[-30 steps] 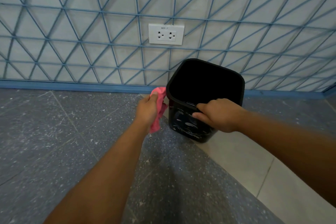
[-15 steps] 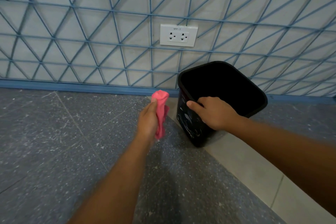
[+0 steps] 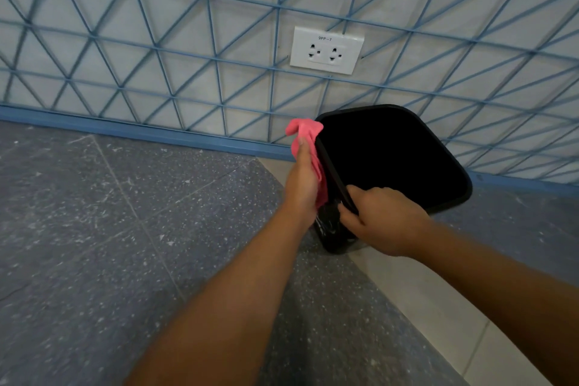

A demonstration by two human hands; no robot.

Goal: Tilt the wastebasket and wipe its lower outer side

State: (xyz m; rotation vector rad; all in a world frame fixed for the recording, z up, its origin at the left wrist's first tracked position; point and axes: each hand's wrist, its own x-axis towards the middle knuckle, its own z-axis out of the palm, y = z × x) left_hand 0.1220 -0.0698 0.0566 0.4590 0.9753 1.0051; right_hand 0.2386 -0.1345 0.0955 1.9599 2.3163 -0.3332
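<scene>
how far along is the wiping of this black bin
Done: nothing shows as wiped yet; white marks remain on the black bin's outer side. In hand: the right hand grips the rim, tilting it, and the left hand presses a pink cloth against the side. Left: those marks; the dark inside cannot be judged.

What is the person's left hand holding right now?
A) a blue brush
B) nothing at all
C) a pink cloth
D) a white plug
C: the left hand grips a pink cloth against the outer side of the black bin, while the right hand holds the bin's near rim.
</scene>
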